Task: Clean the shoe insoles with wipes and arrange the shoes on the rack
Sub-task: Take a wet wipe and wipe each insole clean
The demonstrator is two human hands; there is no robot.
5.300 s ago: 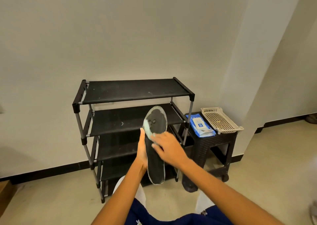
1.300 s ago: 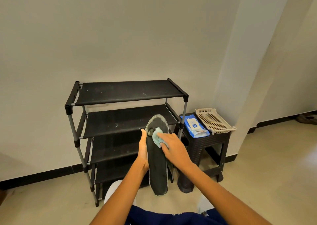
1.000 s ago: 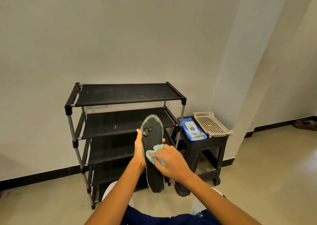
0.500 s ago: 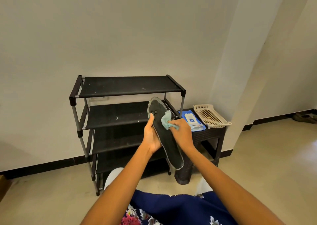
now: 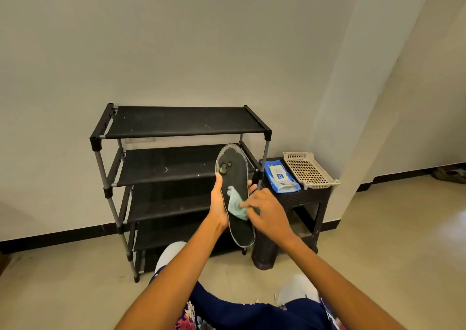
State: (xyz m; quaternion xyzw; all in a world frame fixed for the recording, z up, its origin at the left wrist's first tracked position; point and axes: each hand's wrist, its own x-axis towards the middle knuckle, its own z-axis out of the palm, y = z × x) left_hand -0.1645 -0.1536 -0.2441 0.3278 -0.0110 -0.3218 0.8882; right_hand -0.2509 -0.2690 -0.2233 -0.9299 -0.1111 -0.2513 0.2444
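Observation:
A dark insole (image 5: 235,173) with a pale worn rim stands nearly upright in front of me, toe end up. My left hand (image 5: 219,205) grips its left edge, fingers wrapped behind it. My right hand (image 5: 266,212) presses a crumpled pale green wipe (image 5: 235,206) against the insole's middle with curled fingers. Behind the insole stands a black shoe rack (image 5: 176,128) with several bare shelves. A blue pack of wipes (image 5: 278,176) lies on a dark stool to the right.
The dark woven stool (image 5: 306,198) stands right of the rack and also carries a beige perforated tray (image 5: 309,169). A white column juts out at the right. A shoe (image 5: 450,174) lies on the floor at the far right. My knees fill the bottom.
The insole has swung back closer to upright. My right hand with the wipe has slid down from near the toe end to the insole's middle.

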